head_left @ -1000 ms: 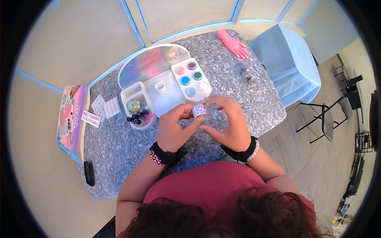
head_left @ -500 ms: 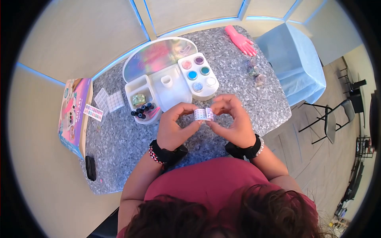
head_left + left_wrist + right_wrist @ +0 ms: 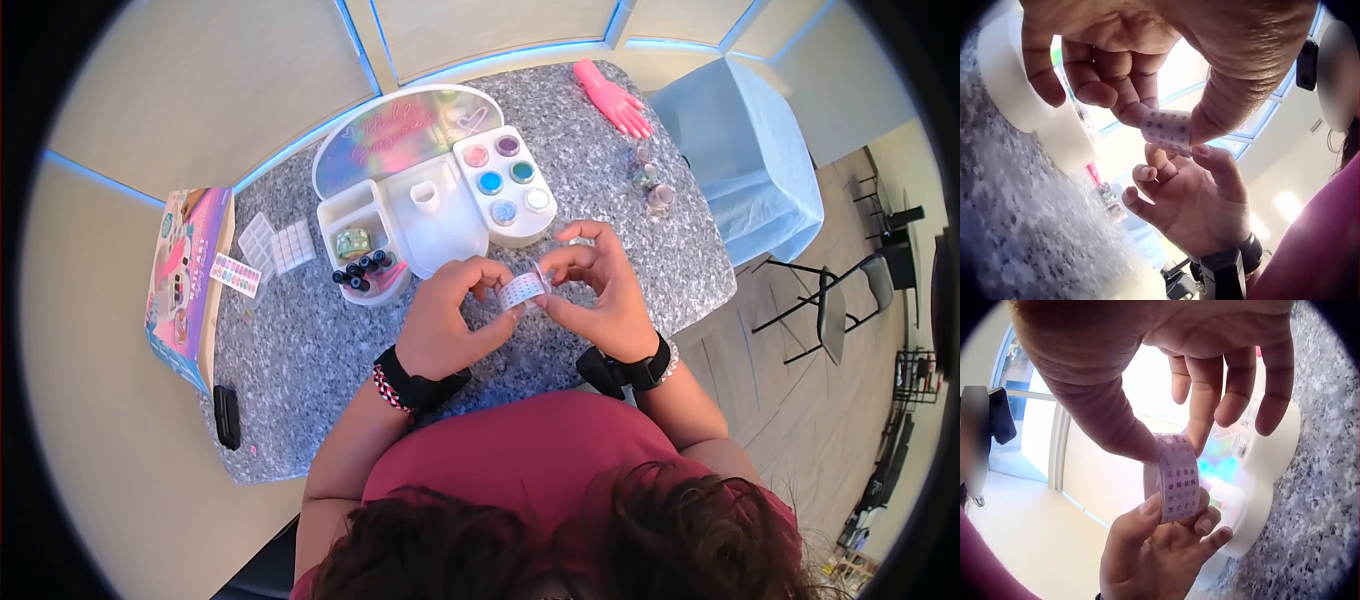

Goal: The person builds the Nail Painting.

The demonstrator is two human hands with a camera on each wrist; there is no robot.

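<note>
Head view: left hand [image 3: 440, 320] and right hand [image 3: 608, 305] both pinch the curled printed strip [image 3: 522, 289], thumb-to-finger gaps narrow; shiny backboard [image 3: 410, 135] reads "Hello Gorgeous"!

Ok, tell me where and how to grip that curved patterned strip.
Likely pinch the patterned strip lightly at opposite ends, left hand from the left, right hand from the right: it looks thin and curved, so squeezing its middle could crease it.
</note>
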